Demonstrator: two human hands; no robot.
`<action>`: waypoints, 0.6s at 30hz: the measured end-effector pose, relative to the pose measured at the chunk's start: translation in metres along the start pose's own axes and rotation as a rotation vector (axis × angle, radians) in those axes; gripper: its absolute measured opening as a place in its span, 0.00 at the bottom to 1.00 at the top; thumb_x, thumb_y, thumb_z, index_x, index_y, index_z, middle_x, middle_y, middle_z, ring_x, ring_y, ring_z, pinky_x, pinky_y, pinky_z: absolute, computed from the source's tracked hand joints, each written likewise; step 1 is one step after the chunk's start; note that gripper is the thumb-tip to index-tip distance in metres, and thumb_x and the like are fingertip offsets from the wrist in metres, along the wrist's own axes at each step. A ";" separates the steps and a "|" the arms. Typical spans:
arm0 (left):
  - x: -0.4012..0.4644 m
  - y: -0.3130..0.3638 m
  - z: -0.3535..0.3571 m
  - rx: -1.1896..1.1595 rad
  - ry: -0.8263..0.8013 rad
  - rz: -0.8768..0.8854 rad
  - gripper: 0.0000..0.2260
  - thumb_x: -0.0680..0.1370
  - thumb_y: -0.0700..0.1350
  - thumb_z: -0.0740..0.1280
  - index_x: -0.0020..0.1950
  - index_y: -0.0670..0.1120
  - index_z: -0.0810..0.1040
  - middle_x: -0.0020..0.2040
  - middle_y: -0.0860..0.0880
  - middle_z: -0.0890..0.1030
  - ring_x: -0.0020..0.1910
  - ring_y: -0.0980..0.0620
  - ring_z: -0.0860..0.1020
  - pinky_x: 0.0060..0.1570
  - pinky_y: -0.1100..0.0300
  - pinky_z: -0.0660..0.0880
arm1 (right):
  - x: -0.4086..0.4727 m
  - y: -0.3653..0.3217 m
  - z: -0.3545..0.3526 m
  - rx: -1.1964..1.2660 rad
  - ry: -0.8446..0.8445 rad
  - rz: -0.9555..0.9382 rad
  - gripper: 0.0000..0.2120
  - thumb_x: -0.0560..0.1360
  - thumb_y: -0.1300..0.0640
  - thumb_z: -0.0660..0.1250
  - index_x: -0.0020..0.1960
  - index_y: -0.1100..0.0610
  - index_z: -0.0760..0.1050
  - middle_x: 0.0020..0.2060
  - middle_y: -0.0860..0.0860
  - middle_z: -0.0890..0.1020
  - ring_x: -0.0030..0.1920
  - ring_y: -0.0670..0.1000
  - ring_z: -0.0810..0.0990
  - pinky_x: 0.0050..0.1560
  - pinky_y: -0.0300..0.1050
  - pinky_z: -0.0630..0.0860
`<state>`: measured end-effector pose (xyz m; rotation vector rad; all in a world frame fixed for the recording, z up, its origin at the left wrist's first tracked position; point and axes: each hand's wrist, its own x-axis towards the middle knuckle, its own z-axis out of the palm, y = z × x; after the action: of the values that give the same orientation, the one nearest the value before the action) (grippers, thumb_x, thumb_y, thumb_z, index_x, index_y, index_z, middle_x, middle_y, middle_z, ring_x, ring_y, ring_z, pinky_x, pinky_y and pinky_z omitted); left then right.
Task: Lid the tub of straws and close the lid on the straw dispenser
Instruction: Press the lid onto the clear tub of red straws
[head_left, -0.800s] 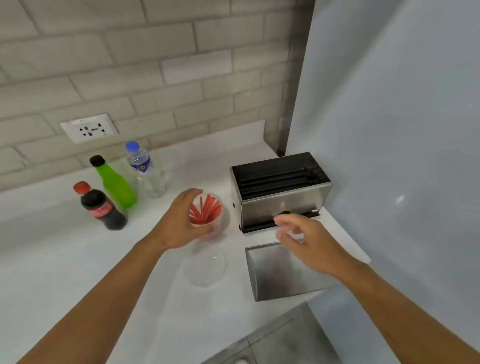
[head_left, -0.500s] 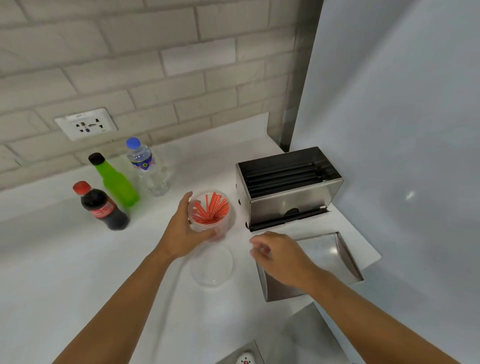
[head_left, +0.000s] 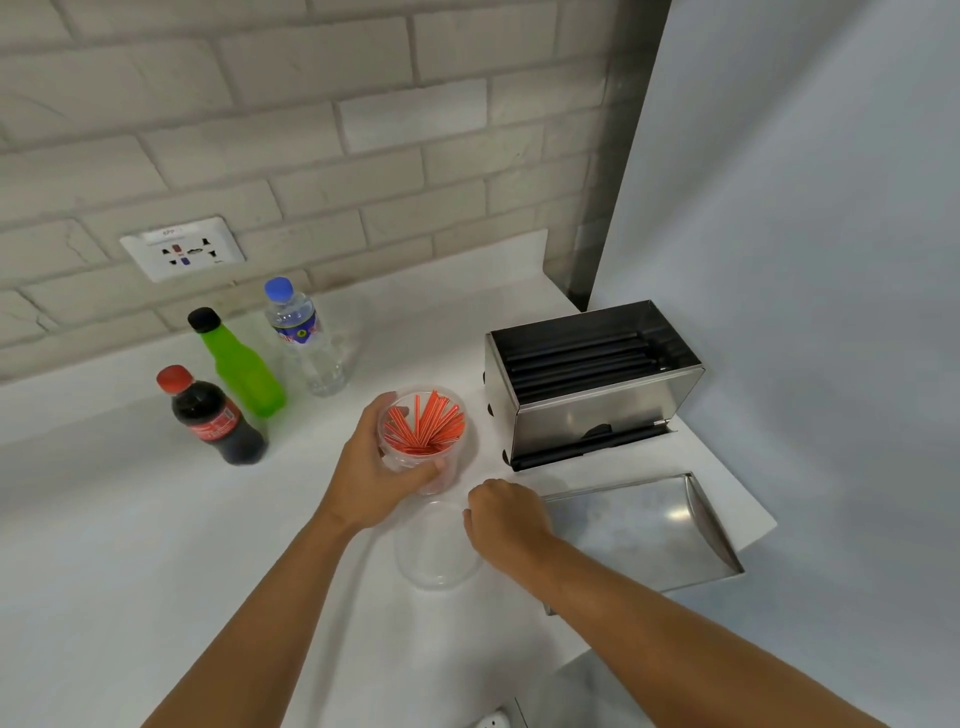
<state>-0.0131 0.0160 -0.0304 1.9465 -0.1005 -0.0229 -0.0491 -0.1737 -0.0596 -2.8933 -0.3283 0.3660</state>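
A clear plastic tub (head_left: 425, 436) of red straws stands on the white counter, uncovered. My left hand (head_left: 371, 475) wraps around its left side. The tub's clear round lid (head_left: 434, 553) lies flat on the counter just in front of it. My right hand (head_left: 506, 517) rests at the lid's right rim with fingers curled down; whether it grips the rim I cannot tell. The steel straw dispenser (head_left: 592, 384) stands open to the right, with black straws inside. Its steel lid (head_left: 644, 532) lies upside down on the counter before it.
Three bottles stand at the left: a cola bottle (head_left: 213, 418), a green bottle (head_left: 239, 366) and a water bottle (head_left: 306, 338). A brick wall with a socket (head_left: 183, 249) is behind. A grey panel (head_left: 805, 260) rises at the right. The counter edge runs along the lower right.
My right hand moved left from the dispenser's front, past the steel lid, to the rim of the clear lid. My left hand closed around the tub.
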 end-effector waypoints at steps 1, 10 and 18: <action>-0.003 0.005 -0.003 -0.012 0.011 0.003 0.37 0.64 0.55 0.82 0.66 0.67 0.67 0.58 0.77 0.76 0.59 0.70 0.78 0.52 0.75 0.77 | -0.001 0.000 0.000 0.028 0.010 0.011 0.11 0.81 0.56 0.60 0.52 0.60 0.79 0.51 0.57 0.83 0.51 0.60 0.82 0.42 0.48 0.69; -0.026 0.051 -0.009 -0.077 0.095 0.132 0.42 0.63 0.56 0.78 0.74 0.55 0.65 0.61 0.78 0.73 0.62 0.71 0.76 0.56 0.73 0.77 | -0.046 0.022 -0.056 0.450 0.115 0.055 0.10 0.77 0.50 0.67 0.44 0.56 0.79 0.39 0.49 0.86 0.42 0.51 0.81 0.43 0.47 0.78; -0.042 0.094 0.027 -0.142 0.049 0.179 0.41 0.64 0.55 0.79 0.75 0.56 0.67 0.68 0.59 0.76 0.65 0.53 0.79 0.58 0.62 0.80 | -0.118 0.116 -0.142 0.832 0.246 0.142 0.04 0.76 0.53 0.74 0.44 0.46 0.81 0.39 0.43 0.86 0.39 0.44 0.85 0.43 0.39 0.79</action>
<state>-0.0627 -0.0401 0.0455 1.7890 -0.2342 0.1326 -0.1001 -0.3377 0.0739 -2.1065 0.0702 0.1153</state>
